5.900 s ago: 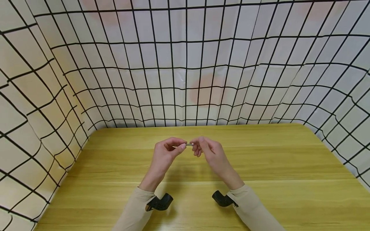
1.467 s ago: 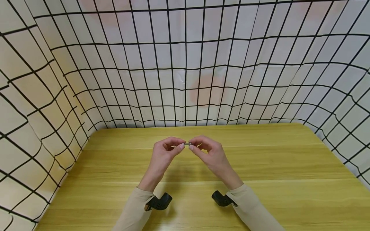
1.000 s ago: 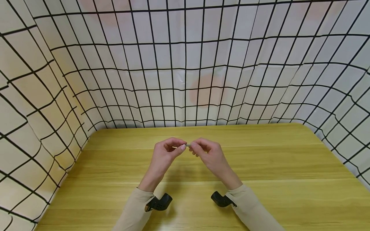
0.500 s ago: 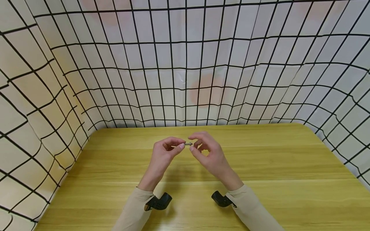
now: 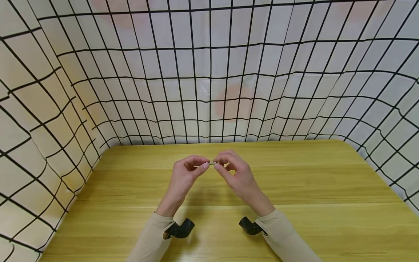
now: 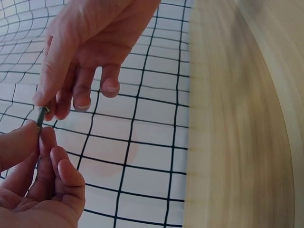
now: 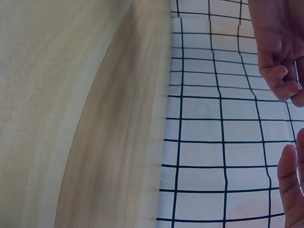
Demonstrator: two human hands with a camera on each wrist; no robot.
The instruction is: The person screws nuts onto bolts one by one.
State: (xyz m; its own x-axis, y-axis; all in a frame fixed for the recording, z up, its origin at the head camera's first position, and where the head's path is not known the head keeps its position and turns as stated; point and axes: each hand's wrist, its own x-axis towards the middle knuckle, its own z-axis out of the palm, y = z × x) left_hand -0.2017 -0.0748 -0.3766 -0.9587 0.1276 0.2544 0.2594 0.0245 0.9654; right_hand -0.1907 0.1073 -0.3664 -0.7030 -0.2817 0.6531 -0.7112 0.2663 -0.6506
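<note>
A small metal bolt [image 5: 211, 163] lies level between my two hands, raised over the wooden table. My left hand [image 5: 186, 177] pinches its left end between thumb and forefinger, hiding that end. Thumb and fingertips of my right hand [image 5: 238, 175] close on the wider right end, which looks like a nut and is mostly covered. In the left wrist view, the bolt's dark shank [image 6: 41, 115] shows between the left hand [image 6: 45, 190] below and the right hand [image 6: 88, 42] above. Parts of the left hand [image 7: 282, 52] and right hand [image 7: 289, 178] appear in the right wrist view, without the bolt.
Under the hands spreads a yellow wooden table [image 5: 131, 189]. White sheeting with a black grid [image 5: 209, 91] rises behind it and along both sides. A black wrist camera sits at each beige cuff, the left camera [image 5: 181, 229] and the right camera [image 5: 250, 225].
Half a second ago the right fingers were spread off the nut; now they pinch it again. Earlier frames show them gripping and letting go too. The left hand keeps holding the bolt almost unmoved.
</note>
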